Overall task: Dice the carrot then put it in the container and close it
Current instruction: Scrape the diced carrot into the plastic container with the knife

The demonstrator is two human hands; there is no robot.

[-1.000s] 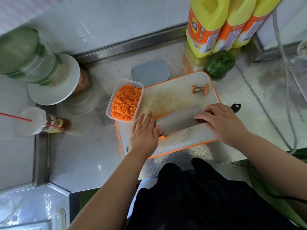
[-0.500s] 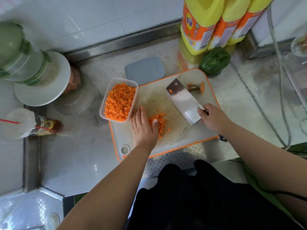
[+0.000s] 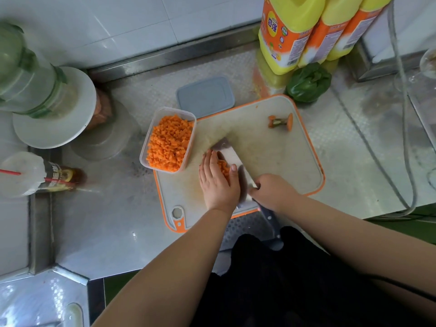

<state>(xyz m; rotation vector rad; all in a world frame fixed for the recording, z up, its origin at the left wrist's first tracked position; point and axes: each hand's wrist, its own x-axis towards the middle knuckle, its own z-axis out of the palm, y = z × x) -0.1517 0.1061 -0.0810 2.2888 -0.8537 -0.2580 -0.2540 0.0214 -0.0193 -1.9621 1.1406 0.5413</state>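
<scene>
A clear plastic container [image 3: 191,119] full of diced carrot [image 3: 168,143] stands at the left edge of the white, orange-rimmed cutting board [image 3: 271,152]. Its grey lid [image 3: 205,96] lies flat behind it. My right hand [image 3: 271,191] grips the cleaver [image 3: 232,156], whose blade lies slanted on the board. My left hand [image 3: 218,182] is cupped, fingers together, against a small pile of carrot dice [image 3: 224,168] pressed to the blade. Carrot end scraps [image 3: 280,121] lie at the board's far right.
Three yellow bottles [image 3: 292,31] and a green pepper [image 3: 308,82] stand behind the board. On the left are a green-banded jar on a white plate [image 3: 54,107] and a cup with a red straw [image 3: 26,173]. A grey cable [image 3: 405,138] runs along the steel counter at right.
The cleaver has swung from the board's far side back down to the pile. The loose dice are now squeezed between my left hand and the blade.
</scene>
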